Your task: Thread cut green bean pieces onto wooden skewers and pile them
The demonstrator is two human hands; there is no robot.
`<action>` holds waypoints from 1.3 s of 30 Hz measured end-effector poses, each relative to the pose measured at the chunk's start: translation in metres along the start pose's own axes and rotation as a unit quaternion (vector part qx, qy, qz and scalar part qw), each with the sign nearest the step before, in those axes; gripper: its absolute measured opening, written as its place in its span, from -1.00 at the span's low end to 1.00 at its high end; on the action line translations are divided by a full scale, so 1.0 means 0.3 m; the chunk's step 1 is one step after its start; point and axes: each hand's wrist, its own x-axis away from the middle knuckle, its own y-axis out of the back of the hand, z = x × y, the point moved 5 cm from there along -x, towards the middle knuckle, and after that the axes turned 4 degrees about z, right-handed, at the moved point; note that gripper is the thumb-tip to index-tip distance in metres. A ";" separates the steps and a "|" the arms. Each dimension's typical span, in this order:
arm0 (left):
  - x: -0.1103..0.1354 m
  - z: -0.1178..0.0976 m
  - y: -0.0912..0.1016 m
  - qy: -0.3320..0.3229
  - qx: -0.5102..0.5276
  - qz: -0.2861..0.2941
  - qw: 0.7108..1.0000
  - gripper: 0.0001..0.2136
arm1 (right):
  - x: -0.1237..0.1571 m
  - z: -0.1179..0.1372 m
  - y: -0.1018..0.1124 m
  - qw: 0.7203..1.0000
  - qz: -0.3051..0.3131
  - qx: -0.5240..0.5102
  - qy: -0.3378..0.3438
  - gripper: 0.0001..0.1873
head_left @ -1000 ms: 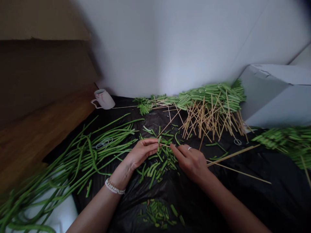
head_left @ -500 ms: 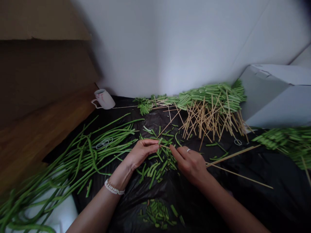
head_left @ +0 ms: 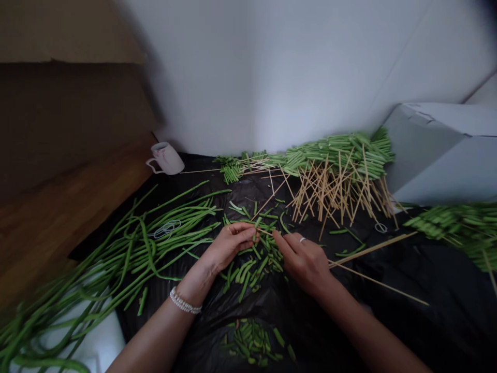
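Observation:
My right hand (head_left: 306, 259) is closed around a thin wooden skewer (head_left: 266, 232), whose long end sticks out past the wrist to the lower right. The skewer's tip meets a short piece of green bean (head_left: 257, 223) pinched between the thumb and fingers of my left hand (head_left: 233, 241). How deep the tip sits in the bean is hidden by the fingers. Cut bean pieces (head_left: 245, 272) lie scattered beneath and between both hands on black plastic sheeting (head_left: 303, 331).
Long uncut beans (head_left: 132, 243) spread at left, over a white surface (head_left: 104, 336). Skewered beans (head_left: 337, 150) are stacked along the wall, with more bean pieces (head_left: 458, 228) at right. A mug (head_left: 167, 159), a white box (head_left: 438, 150) and a small pile of trimmings (head_left: 250, 342) surround the work.
The skewer's rear end has drawn in slightly toward the upper left. My left hand has shifted a little to the right; both hands keep their grip.

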 end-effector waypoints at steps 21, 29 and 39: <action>0.005 0.000 -0.015 -0.010 0.028 -0.010 1.000 -0.80 | -0.021 0.028 0.017 0.998 0.035 -0.015 -0.051 -0.70; 0.003 0.011 -0.021 -0.002 0.035 -0.015 0.999 -0.80 | -0.014 0.024 0.023 0.999 -0.006 -0.011 -0.034 -0.71; 0.008 0.014 -0.032 0.001 0.034 -0.003 0.999 -0.80 | -0.028 0.024 0.029 0.998 0.037 -0.013 -0.053 -0.75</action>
